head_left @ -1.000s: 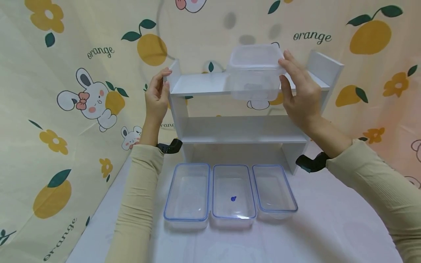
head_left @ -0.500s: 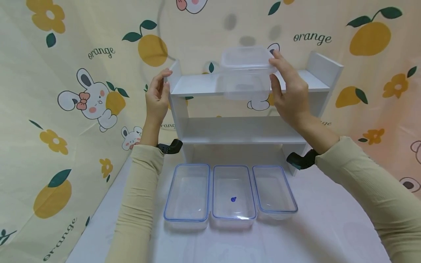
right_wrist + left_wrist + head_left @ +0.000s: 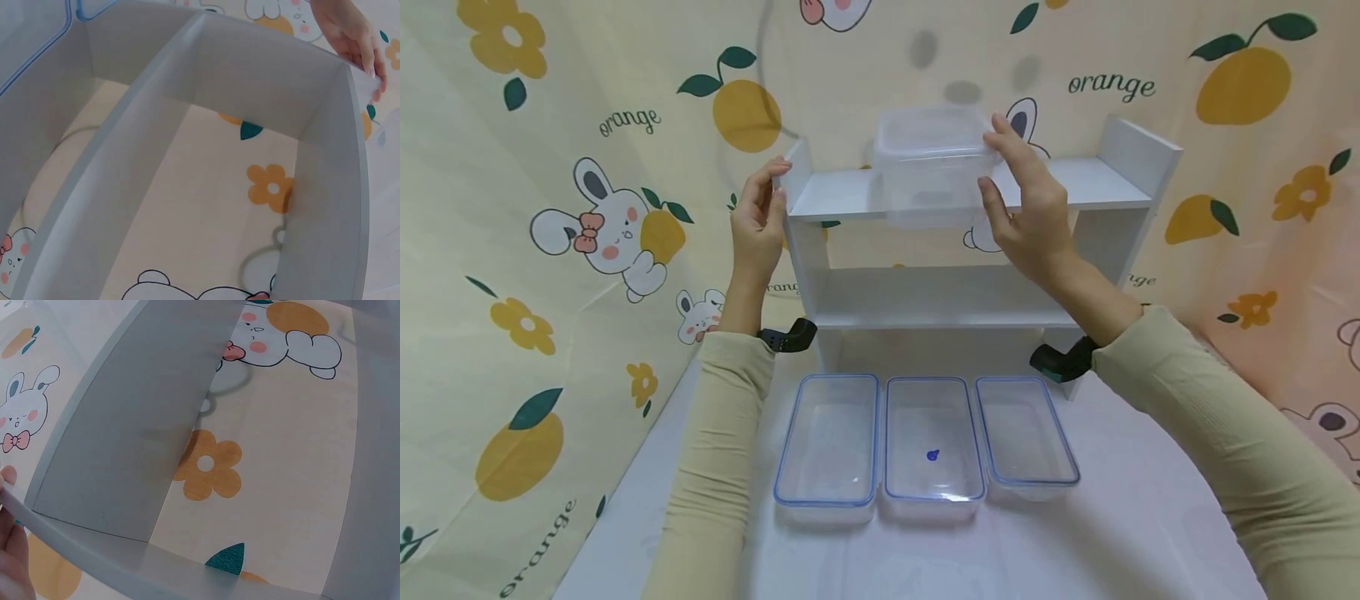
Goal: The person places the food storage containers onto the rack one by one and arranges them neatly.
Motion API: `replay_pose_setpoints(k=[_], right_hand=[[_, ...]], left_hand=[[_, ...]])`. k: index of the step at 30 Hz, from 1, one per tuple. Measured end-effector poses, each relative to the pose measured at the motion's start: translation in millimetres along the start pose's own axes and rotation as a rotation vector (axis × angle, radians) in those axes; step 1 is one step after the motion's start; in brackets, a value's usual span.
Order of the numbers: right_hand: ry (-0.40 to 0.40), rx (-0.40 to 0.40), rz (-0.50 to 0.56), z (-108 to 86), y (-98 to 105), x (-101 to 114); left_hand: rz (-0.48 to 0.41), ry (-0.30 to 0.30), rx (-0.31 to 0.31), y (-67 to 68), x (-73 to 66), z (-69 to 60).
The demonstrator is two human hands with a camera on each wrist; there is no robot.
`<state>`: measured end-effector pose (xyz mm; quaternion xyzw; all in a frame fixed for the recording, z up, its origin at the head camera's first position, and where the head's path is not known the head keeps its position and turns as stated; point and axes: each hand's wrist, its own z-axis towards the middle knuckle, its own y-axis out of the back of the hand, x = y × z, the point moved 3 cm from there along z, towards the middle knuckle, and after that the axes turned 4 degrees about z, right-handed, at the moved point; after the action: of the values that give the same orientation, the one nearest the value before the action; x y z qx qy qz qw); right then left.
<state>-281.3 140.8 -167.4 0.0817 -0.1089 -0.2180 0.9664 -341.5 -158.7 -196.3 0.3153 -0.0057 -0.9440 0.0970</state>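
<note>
My right hand (image 3: 1030, 200) grips a clear plastic food container (image 3: 932, 175) by its right side, fingers near the lid and thumb lower down. The container is upright at the top board of a white shelf rack (image 3: 955, 296), left of its middle; whether its base touches the board I cannot tell. At the rack's upper left, my left hand (image 3: 758, 215) holds the edge of the side panel (image 3: 799, 171). In the right wrist view the left hand (image 3: 350, 37) shows at that panel; the container is outside that view.
Three clear boxes with blue rims, left (image 3: 827, 442), middle (image 3: 932, 417) and right (image 3: 1026, 433), stand in a row on the white tabletop (image 3: 970, 558) before the rack. A patterned cloth (image 3: 880, 75) hangs close behind the rack.
My right hand has carried the clear container leftward along the top board, from right of the middle to left of it. The left hand has stayed on the side panel.
</note>
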Motion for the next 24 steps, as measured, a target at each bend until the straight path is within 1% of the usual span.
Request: replay_pose_setpoints(k=[2,4,7,10,12,15,20,24], right_hand=[[0.011,0.01,0.004,0.3,-2,0],[0.014,0.028,0.004,0.7,-5,-1],[0.003,0.057,0.026,2.1,-8,-1],[-0.013,0.095,0.035,2.8,-11,0],[-0.021,0.119,0.025,1.0,-11,0],[-0.011,0.14,-0.014,-4.7,-13,1],[0.035,0.144,-0.018,-14.0,-17,5],[0.056,0.135,-0.011,-13.9,-20,4]], left_hand=[[-0.002,-0.017,-0.002,0.7,7.1,1.0],[0.01,-0.028,-0.001,1.6,11.4,1.7],[0.027,-0.029,0.0,2.2,11.8,1.9],[0.021,-0.023,0.005,1.6,11.5,2.2],[0.015,-0.021,0.01,0.4,11.2,2.5],[0.004,-0.02,0.012,-1.0,10.7,2.7],[0.022,-0.02,0.004,-0.2,11.7,3.1],[0.03,-0.01,-0.01,1.6,12.2,3.3]])
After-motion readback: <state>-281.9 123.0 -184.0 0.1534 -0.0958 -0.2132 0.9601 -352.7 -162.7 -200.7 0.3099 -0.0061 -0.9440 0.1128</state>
